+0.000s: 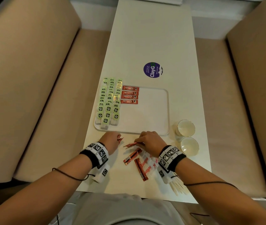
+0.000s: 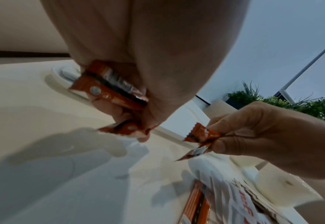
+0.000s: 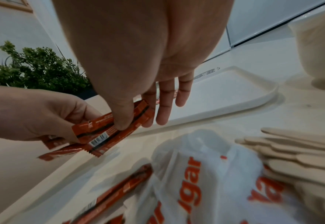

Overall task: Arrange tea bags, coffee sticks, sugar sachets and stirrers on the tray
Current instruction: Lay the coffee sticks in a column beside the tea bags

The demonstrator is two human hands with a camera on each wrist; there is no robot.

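Note:
A white tray lies mid-table. Green-tagged tea bags fill its left side in three columns, and beside them lie several red coffee sticks in a stack of rows. Just in front of the tray, my left hand grips a small bunch of coffee sticks. My right hand pinches two more coffee sticks between thumb and fingers. Loose coffee sticks and white sugar sachets lie under my right wrist. Wooden stirrers lie behind that wrist.
Two white cups stand right of the tray's near corner, close to my right hand. A purple round sticker marks the table beyond the tray. Beige benches flank the narrow table. The tray's right half is bare.

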